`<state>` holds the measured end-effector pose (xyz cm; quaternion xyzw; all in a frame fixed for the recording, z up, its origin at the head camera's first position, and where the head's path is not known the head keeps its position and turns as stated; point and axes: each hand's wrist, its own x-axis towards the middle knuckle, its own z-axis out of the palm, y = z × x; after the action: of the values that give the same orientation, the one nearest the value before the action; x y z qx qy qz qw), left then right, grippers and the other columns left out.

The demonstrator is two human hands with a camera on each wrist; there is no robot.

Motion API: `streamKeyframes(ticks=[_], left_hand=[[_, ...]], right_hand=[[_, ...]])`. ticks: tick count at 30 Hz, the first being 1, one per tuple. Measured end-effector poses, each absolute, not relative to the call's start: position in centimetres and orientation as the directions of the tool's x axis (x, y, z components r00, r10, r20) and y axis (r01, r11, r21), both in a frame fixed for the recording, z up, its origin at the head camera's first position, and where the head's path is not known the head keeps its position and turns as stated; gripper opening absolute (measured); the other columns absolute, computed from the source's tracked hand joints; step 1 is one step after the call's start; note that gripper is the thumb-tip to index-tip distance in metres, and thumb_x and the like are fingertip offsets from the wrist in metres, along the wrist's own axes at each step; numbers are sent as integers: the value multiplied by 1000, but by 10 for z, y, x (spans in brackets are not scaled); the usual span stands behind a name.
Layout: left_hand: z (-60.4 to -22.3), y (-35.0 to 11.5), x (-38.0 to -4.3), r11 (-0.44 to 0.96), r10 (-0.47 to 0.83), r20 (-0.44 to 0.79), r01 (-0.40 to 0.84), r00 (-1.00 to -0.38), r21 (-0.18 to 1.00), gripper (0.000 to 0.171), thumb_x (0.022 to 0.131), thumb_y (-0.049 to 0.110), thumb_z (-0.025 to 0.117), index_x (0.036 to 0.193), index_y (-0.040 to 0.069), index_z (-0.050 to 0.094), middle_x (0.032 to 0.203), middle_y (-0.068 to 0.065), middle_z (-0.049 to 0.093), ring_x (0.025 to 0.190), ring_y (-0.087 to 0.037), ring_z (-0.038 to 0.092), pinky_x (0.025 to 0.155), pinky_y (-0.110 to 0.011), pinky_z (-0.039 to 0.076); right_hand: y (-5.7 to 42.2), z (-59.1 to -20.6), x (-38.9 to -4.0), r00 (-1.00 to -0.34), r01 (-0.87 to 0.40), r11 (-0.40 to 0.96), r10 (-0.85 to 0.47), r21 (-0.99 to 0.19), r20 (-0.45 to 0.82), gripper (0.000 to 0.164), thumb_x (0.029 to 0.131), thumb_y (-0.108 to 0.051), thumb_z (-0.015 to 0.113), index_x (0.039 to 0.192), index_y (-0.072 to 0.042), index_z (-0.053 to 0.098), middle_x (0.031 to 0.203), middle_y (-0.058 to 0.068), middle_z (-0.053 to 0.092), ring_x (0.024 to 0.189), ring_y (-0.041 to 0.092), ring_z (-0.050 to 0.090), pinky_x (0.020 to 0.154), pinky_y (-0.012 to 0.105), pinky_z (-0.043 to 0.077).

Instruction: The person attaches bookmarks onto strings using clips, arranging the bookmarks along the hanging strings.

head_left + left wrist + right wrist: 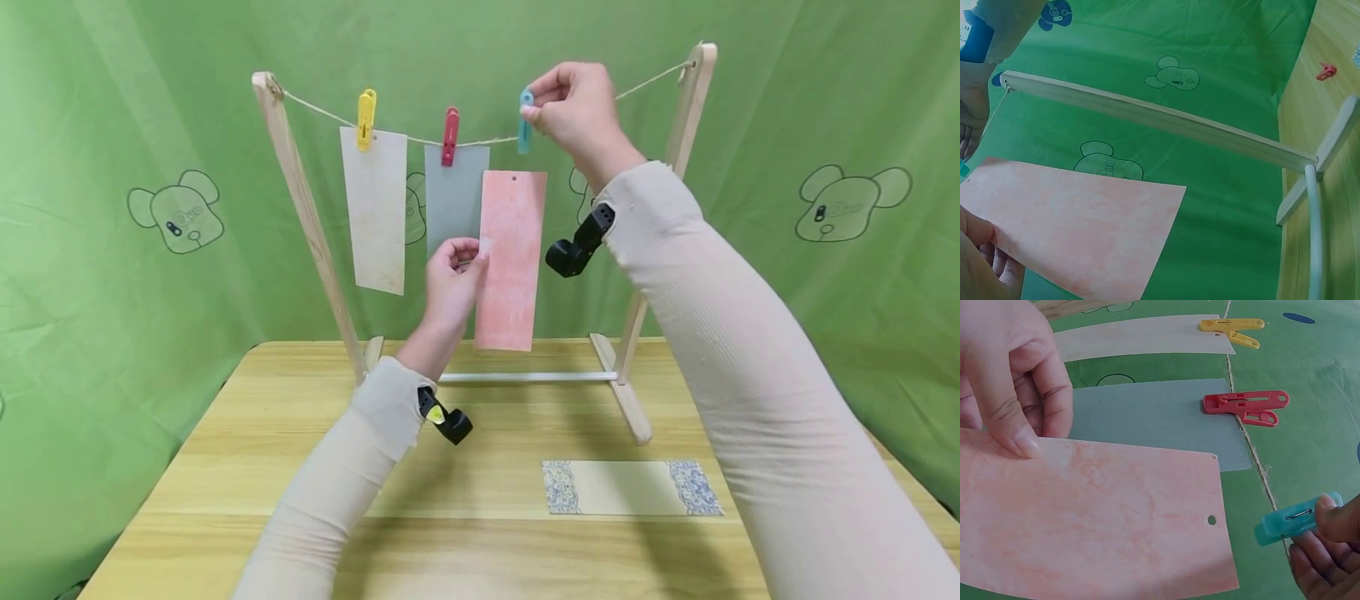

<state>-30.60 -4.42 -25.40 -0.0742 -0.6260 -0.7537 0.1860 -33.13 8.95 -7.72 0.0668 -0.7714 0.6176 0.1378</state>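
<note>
A wooden rack (300, 192) stands on the table (225, 467), with one string (330, 111) stretched between its two posts. Three pegs sit on the string. From the left: the yellow peg (366, 119) clamps a cream card (374, 208), the red peg (450, 136) clamps a grey card (455, 200), and the blue peg (526, 121) holds no card.

The left hand (452, 279) pinches the pink card (512, 258) by its left edge, thumb in front and fingers behind, holding it upright in the air just below the string and under the blue peg. The card overlaps the grey card's right edge in the head view. In the right wrist view its punched hole (1211, 519) lies near the string, a little short of the blue peg (1294, 519), and the card is not yet clipped.

The right hand (573, 104) grips the blue peg on the string between thumb and fingers.

That makes four cards in all: three at the rack and a fourth, a patterned card (632, 487), lying flat on the table to the right, apart from the rack's foot. A fourth peg, a small red one (1326, 72), lies on the table in the left wrist view.
</note>
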Motion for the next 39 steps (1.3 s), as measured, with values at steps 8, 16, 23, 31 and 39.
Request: streamKeyframes(ticks=[8,16,23,31,39], left_hand=[[-245,-36,-312,-186,-200,342,379,-918,907,17,85,-7,61,102,-5,57,91,-7,59,81,-11,54,73,-19,50],[-238,-29,-313,-203,-215,324,367,-921,908,19,84,-8,61,103,-5,58,90,-6,59,80,-11,53,73,-18,50],[-238,-27,-313,-214,-204,319,360,-925,908,18,85,-8,60,102,-4,58,89,-5,58,81,-13,53,73,-18,50],[-237,-28,-312,-224,-197,314,354,-929,908,18,85,-8,60,102,-4,58,88,-4,57,80,-10,53,73,-18,50],[-235,-27,-311,-211,-190,310,347,-931,914,17,86,-6,61,103,-3,58,89,-4,57,79,-10,52,71,-17,49]], right_hand=[[90,-78,-330,-964,-243,243,47,-939,262,16,83,3,67,93,-8,62,90,1,60,80,10,54,77,16,50],[92,-76,-331,-969,-232,262,26,-937,247,16,84,2,66,95,-8,61,92,1,60,80,10,55,79,17,50],[94,-76,-331,-968,-237,265,19,-935,251,15,84,2,66,94,-8,61,91,1,62,80,10,55,78,18,50],[93,-77,-330,-967,-242,268,13,-933,255,14,84,0,66,95,-8,61,95,3,62,80,10,55,84,21,50],[93,-77,-329,-965,-248,283,17,-927,263,12,86,0,65,94,-8,61,95,2,61,81,11,55,87,23,49]])
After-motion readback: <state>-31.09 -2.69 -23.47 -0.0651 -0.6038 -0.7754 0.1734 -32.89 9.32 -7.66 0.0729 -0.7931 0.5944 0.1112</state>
